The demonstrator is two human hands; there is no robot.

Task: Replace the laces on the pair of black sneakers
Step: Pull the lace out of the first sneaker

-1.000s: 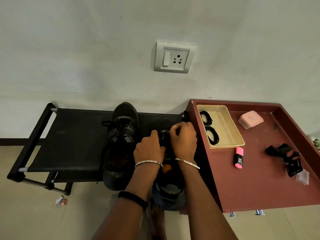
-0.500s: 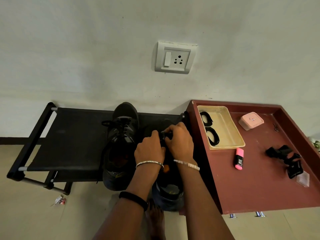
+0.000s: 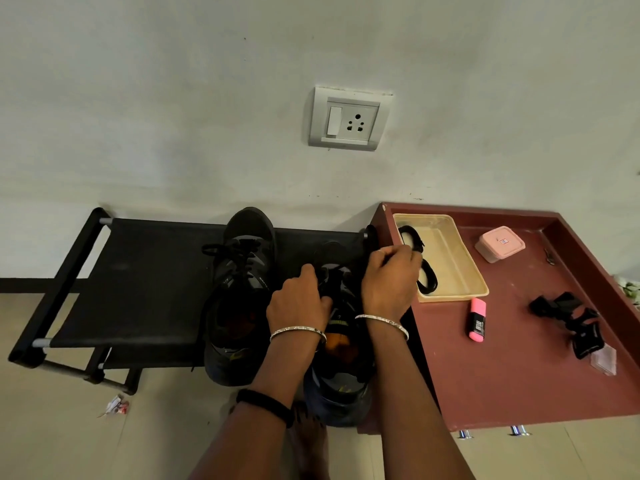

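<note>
At the front right corner of the bench (image 3: pixel 138 289), the nearer black sneaker (image 3: pixel 337 386) is seen with its heel overhanging the front edge. Its lacing (image 3: pixel 333 279) is gripped by the curled left hand (image 3: pixel 298 308). The right hand (image 3: pixel 391 282) is clenched just beyond, apparently pinching a strand of that lacing, though black on black hides it. A hard sideways tug could drag the sneaker off the edge. Mid-bench, the second sneaker (image 3: pixel 242 271) is laced. Farther right, coiled laces (image 3: pixel 427 280) lie in a tray (image 3: pixel 460 258), which could be knocked by the pulling hand.
</note>
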